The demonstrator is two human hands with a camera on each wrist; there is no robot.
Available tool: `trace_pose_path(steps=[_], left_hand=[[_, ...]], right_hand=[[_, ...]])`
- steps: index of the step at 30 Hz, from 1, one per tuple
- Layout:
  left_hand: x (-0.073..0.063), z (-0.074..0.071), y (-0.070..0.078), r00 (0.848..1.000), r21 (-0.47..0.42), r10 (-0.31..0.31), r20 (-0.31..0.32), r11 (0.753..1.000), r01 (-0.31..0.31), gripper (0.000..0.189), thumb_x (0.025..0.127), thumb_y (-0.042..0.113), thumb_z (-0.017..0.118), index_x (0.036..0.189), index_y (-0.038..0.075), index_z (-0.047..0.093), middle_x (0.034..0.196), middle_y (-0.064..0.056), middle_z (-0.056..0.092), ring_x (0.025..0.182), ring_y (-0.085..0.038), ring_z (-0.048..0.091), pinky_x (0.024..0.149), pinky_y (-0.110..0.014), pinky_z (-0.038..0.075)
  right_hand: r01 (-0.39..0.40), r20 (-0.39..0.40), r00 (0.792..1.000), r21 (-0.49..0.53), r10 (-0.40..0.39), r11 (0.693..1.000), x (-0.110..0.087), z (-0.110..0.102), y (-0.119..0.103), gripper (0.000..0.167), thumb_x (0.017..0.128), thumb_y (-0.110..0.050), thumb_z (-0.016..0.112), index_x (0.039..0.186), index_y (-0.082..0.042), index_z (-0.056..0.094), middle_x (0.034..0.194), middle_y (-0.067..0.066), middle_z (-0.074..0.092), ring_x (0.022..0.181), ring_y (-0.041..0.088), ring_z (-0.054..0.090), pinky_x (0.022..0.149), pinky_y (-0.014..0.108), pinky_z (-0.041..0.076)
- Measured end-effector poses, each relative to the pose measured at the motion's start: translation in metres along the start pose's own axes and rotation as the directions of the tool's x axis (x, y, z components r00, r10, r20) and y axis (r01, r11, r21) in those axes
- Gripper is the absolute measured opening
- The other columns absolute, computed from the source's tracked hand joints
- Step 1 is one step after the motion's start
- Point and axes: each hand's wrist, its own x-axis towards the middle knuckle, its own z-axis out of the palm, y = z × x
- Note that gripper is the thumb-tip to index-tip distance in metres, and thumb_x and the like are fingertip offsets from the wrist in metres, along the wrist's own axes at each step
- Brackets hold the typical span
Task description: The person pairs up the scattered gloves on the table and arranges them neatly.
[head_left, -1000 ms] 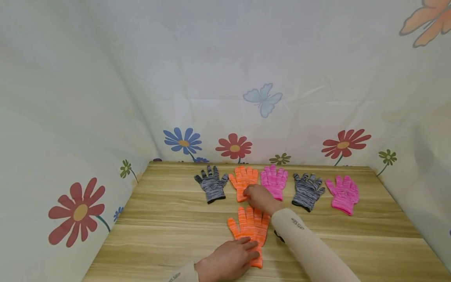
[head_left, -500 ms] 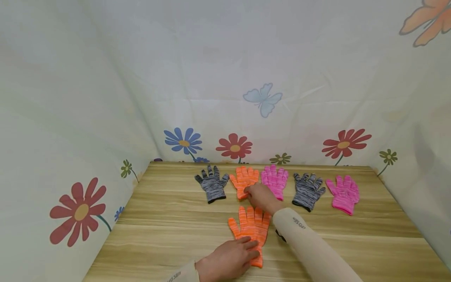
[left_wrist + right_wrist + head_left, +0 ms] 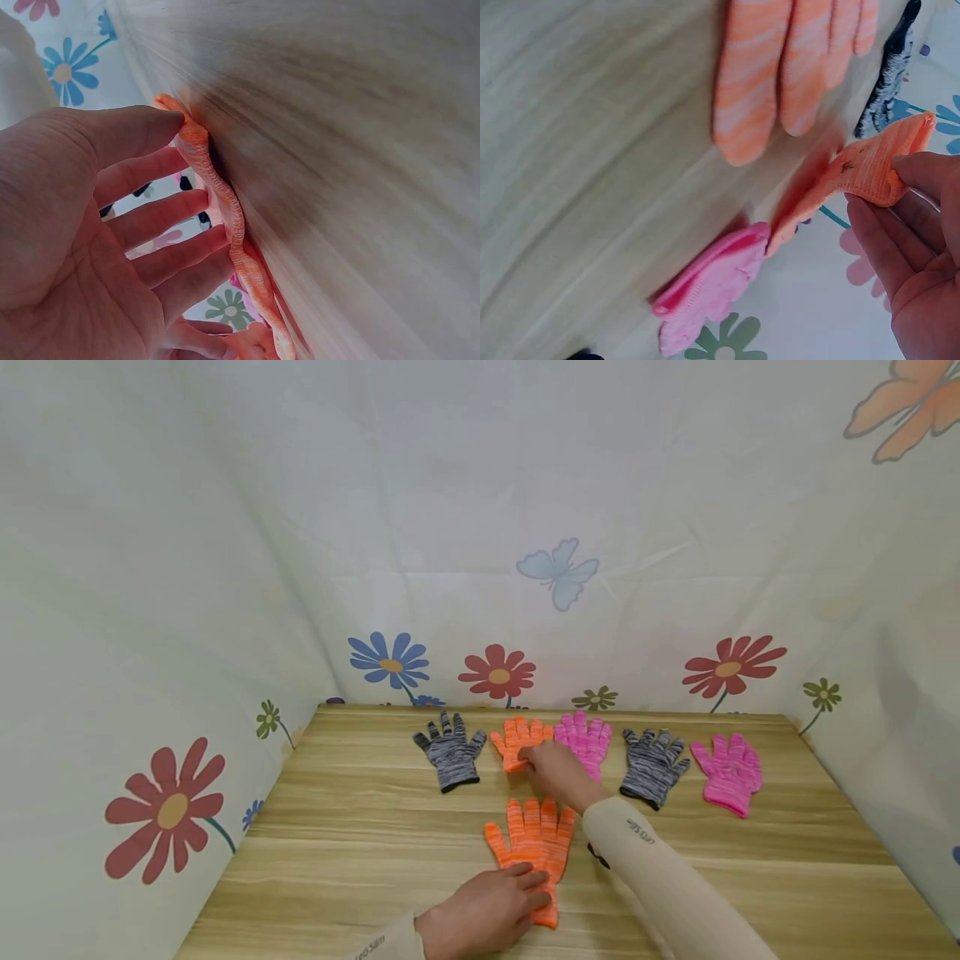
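The right hand's grip [image 3: 557,770] pinches the far orange glove [image 3: 520,737] by its cuff [image 3: 906,142], raised off the table [image 3: 352,835] beside a pink glove [image 3: 585,739], so a tug could slip it loose, and the left hand [image 3: 486,906], fingers [image 3: 157,220] extended on the near orange glove [image 3: 536,842], could ruck it by pushing sideways.

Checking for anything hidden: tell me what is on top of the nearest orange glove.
The left hand rests on the nearest orange glove, toward its cuff; the patch beneath the hand is hidden.

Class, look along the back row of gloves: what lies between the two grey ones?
The head view shows an orange glove, pinched by the right hand, and beside it a pink glove.
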Motion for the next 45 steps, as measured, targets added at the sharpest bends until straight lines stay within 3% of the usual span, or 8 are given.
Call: trace_pose_path(steps=[8,19,26,39,45], left_hand=[[0.0,0.001,-0.001,1.0,0.036,0.006,-0.02,0.999,-0.005,0.029,0.102,0.03,0.054,0.129,0.026,0.062,0.144,0.003,0.055,0.132,-0.018,0.054,0.104,-0.029,0.049],[0.0,0.001,0.0,1.0,0.028,0.004,-0.025,1.0,-0.003,0.028,0.101,0.03,0.054,0.128,0.027,0.063,0.144,0.003,0.055,0.131,-0.018,0.055,0.102,-0.029,0.051],[0.0,0.001,0.0,1.0,0.034,0.004,-0.02,0.999,-0.003,0.029,0.101,0.031,0.055,0.129,0.026,0.062,0.144,0.003,0.055,0.131,-0.017,0.055,0.103,-0.028,0.05],[0.001,0.0,0.001,0.999,0.039,0.009,-0.03,0.999,-0.008,0.031,0.101,0.03,0.054,0.131,0.025,0.061,0.144,0.002,0.055,0.133,-0.017,0.053,0.105,-0.029,0.048],[0.003,-0.001,0.0,0.999,0.048,0.003,-0.04,0.999,-0.001,0.031,0.101,0.03,0.054,0.13,0.025,0.063,0.143,0.002,0.056,0.132,-0.017,0.053,0.104,-0.029,0.049]], right_hand=[[-0.032,0.013,0.999,0.078,0.031,0.996,0.002,-0.011,-0.005,0.011,0.096,-0.014,0.064,0.101,-0.011,0.073,0.081,0.004,0.071,0.065,0.011,0.057,0.065,0.029,0.05],[-0.024,-0.057,0.998,0.02,0.025,1.0,0.002,-0.025,-0.008,0.015,0.094,-0.012,0.065,0.107,-0.01,0.074,0.088,0.004,0.074,0.07,0.013,0.063,0.074,0.032,0.058],[-0.023,-0.092,0.995,0.012,0.024,1.0,0.001,-0.034,-0.008,0.015,0.094,-0.014,0.066,0.106,-0.012,0.075,0.087,0.002,0.074,0.063,0.01,0.053,0.067,0.027,0.053],[-0.038,-0.126,0.991,0.033,0.042,0.999,-0.01,-0.056,-0.018,0.016,0.093,-0.015,0.068,0.107,-0.012,0.074,0.092,0.003,0.075,0.066,0.009,0.059,0.07,0.03,0.057],[-0.01,-0.165,0.986,0.006,0.011,1.0,-0.015,-0.065,-0.02,0.015,0.093,-0.016,0.067,0.106,-0.013,0.075,0.088,0.002,0.075,0.058,0.006,0.055,0.06,0.026,0.053]])
